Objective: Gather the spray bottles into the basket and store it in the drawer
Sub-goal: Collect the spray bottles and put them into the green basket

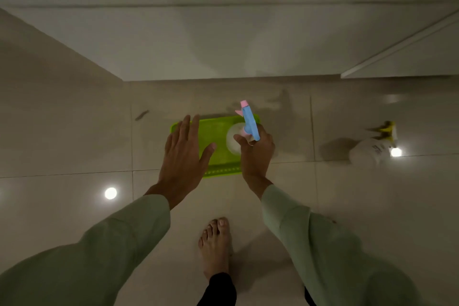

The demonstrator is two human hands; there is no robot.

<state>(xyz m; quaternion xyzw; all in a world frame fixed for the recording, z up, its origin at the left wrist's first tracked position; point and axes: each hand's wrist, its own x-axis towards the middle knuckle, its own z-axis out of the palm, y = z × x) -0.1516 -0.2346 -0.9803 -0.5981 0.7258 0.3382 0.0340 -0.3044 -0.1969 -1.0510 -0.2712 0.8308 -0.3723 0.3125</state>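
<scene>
Our right hand grips the blue-and-pink spray bottle over the right end of the green basket on the tiled floor. Our left hand hovers flat and empty above the basket's left side. Another spray bottle, yellow-topped, lies well apart to the right.

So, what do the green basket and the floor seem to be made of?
The green basket looks like moulded plastic: a bright uniform colour and a perforated rim. The floor looks like glossy polished tile: grout lines cross it and it mirrors ceiling lights.
</scene>
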